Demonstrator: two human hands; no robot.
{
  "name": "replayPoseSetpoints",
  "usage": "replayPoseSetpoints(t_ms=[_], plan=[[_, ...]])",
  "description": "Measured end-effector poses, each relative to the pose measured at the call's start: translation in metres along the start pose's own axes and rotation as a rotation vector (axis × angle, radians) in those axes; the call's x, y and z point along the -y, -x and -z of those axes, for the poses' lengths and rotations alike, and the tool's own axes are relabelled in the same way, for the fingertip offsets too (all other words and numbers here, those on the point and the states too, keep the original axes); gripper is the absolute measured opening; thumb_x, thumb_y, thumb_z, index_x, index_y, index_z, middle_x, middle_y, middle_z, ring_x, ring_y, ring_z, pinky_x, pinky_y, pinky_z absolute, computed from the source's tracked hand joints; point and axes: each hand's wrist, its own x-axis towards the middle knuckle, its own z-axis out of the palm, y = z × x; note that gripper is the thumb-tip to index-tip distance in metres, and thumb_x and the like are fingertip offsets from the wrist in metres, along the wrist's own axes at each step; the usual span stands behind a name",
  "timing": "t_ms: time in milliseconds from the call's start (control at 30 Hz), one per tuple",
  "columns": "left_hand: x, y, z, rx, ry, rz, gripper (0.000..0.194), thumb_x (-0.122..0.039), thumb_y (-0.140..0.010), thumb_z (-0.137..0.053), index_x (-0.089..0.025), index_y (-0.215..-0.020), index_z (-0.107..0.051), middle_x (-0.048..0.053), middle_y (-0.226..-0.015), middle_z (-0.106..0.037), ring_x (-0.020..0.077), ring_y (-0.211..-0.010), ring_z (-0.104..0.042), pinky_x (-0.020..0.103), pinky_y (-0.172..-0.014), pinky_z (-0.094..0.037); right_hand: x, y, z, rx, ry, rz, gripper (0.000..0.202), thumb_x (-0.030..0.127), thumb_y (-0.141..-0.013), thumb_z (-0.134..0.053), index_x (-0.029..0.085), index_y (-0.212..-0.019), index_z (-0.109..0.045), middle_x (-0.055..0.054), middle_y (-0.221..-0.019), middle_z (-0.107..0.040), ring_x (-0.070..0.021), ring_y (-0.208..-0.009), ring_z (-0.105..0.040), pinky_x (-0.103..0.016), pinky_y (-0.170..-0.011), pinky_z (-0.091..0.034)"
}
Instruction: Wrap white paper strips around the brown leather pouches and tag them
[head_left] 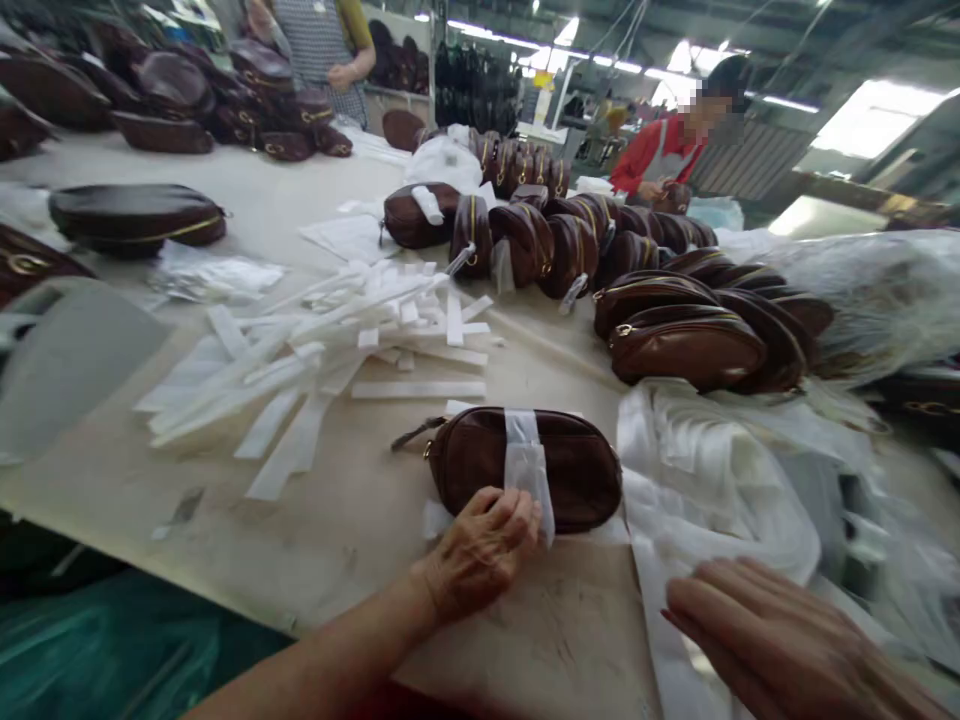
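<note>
A dark brown oval zip bag (461,465) lies on the worktable in front of me, a translucent white strip (523,455) wrapped over its middle. My left hand (487,545) has its fingers closed on the lower end of that strip, at the bag's near edge. A zip pull (416,432) sticks out on the bag's left. My right hand (772,635) is at the lower right, apart from the bag, its fingers stretched out and close together. Behind and beside it lie translucent plastic sleeves (712,480); its palm side is hidden.
Loose white strips (277,425) are heaped to the left. Several finished-looking brown bags (686,350) are stacked at right, with more in rows (529,235) behind. Clear plastic film (892,300) bulges at far right. Two people stand beyond the table (337,550), one in a red sleeve (637,160).
</note>
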Motion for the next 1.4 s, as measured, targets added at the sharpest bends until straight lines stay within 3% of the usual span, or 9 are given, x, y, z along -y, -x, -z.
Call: replayPoseSetpoints(t_ms=[100, 233, 600, 833, 1000, 1067, 1200, 1333, 1400], plan=[[-0.004, 0.003, -0.001, -0.004, -0.008, 0.027, 0.031, -0.008, -0.093, -0.034, -0.005, -0.114, -0.055, 0.012, -0.114, -0.058, 0.0195, -0.111, -0.051, 0.033, -0.096, -0.041, 0.010, -0.068, -0.006, 0.218, 0.103, 0.205, 0.027, 0.007, -0.085, -0.039, 0.022, -0.066, -0.051, 0.000, -0.061, -0.053, -0.0136, -0.052, -0.045, -0.027, -0.053, -0.032], [-0.006, 0.007, -0.005, 0.006, 0.007, 0.045, 0.030, -0.009, -0.093, -0.035, -0.007, -0.115, -0.056, 0.010, -0.116, -0.057, 0.0195, -0.111, -0.051, 0.034, -0.097, -0.042, 0.002, -0.123, -0.028, 0.394, 0.223, 0.282, 0.023, 0.000, -0.080, -0.045, 0.020, -0.070, -0.052, 0.000, -0.068, -0.053, -0.0143, -0.061, -0.045, -0.029, -0.064, -0.029], [-0.004, 0.009, -0.005, 0.039, 0.046, 0.030, 0.032, -0.011, -0.091, -0.041, -0.005, -0.119, -0.055, 0.012, -0.115, -0.056, 0.0223, -0.111, -0.051, 0.036, -0.096, -0.046, -0.018, -0.167, -0.060, 0.515, 0.343, 0.429, 0.017, 0.006, -0.081, -0.053, 0.020, -0.071, -0.053, 0.001, -0.068, -0.054, -0.0146, -0.067, -0.053, -0.030, -0.070, -0.029], [-0.003, 0.007, -0.003, 0.023, 0.059, 0.048, 0.032, -0.010, -0.090, -0.039, -0.004, -0.117, -0.056, 0.013, -0.114, -0.056, 0.0225, -0.108, -0.053, 0.036, -0.095, -0.045, -0.013, -0.189, -0.063, 0.623, 0.376, 0.187, 0.008, 0.013, -0.076, -0.065, 0.018, -0.077, -0.059, -0.002, -0.066, -0.063, -0.0157, -0.062, -0.059, -0.025, -0.056, -0.031], [-0.002, 0.007, -0.003, 0.004, 0.049, 0.035, 0.032, -0.009, -0.089, -0.042, -0.002, -0.117, -0.055, 0.015, -0.115, -0.055, 0.0233, -0.108, -0.053, 0.037, -0.095, -0.044, -0.033, -0.215, -0.060, 0.705, 0.173, -0.022, 0.023, 0.028, -0.068, -0.076, 0.018, -0.083, -0.061, 0.004, -0.061, -0.060, -0.0131, -0.057, -0.055, -0.021, -0.050, -0.030], [-0.002, 0.008, -0.003, -0.004, 0.055, 0.032, 0.031, -0.010, -0.089, -0.043, -0.003, -0.117, -0.055, 0.015, -0.115, -0.055, 0.0236, -0.109, -0.052, 0.037, -0.095, -0.044, -0.043, -0.213, -0.058, 0.604, 0.081, -0.027, 0.014, 0.026, -0.072, -0.072, 0.018, -0.074, -0.061, 0.005, -0.057, -0.056, -0.0112, -0.053, -0.051, -0.020, -0.051, -0.032], [-0.001, 0.007, -0.004, -0.047, 0.094, 0.048, 0.028, -0.010, -0.089, -0.043, -0.003, -0.113, -0.057, 0.014, -0.112, -0.055, 0.0229, -0.107, -0.052, 0.036, -0.092, -0.045, -0.039, -0.175, -0.056, 0.195, 0.078, 0.061, 0.013, 0.020, -0.087, -0.053, 0.015, -0.081, -0.063, -0.004, -0.075, -0.062, -0.0152, -0.070, -0.054, -0.026, -0.067, -0.039], [-0.001, 0.006, -0.003, -0.056, 0.109, 0.048, 0.025, -0.010, -0.089, -0.044, -0.004, -0.110, -0.057, 0.013, -0.104, -0.056, 0.0208, -0.100, -0.053, 0.036, -0.090, -0.045, -0.017, -0.116, -0.070, 0.092, 0.030, 0.323, 0.024, 0.011, -0.090, -0.041, 0.015, -0.095, -0.064, -0.009, -0.093, -0.067, -0.0196, -0.088, -0.055, -0.033, -0.079, -0.040], [-0.001, 0.006, -0.003, -0.066, 0.123, 0.052, 0.022, -0.010, -0.089, -0.044, -0.007, -0.108, -0.056, 0.012, -0.102, -0.056, 0.0197, -0.098, -0.053, 0.037, -0.091, -0.044, -0.011, -0.093, -0.082, 0.015, 0.045, 0.322, 0.031, 0.007, -0.089, -0.039, 0.016, -0.106, -0.063, -0.009, -0.103, -0.067, -0.0207, -0.097, -0.054, -0.037, -0.084, -0.040]])
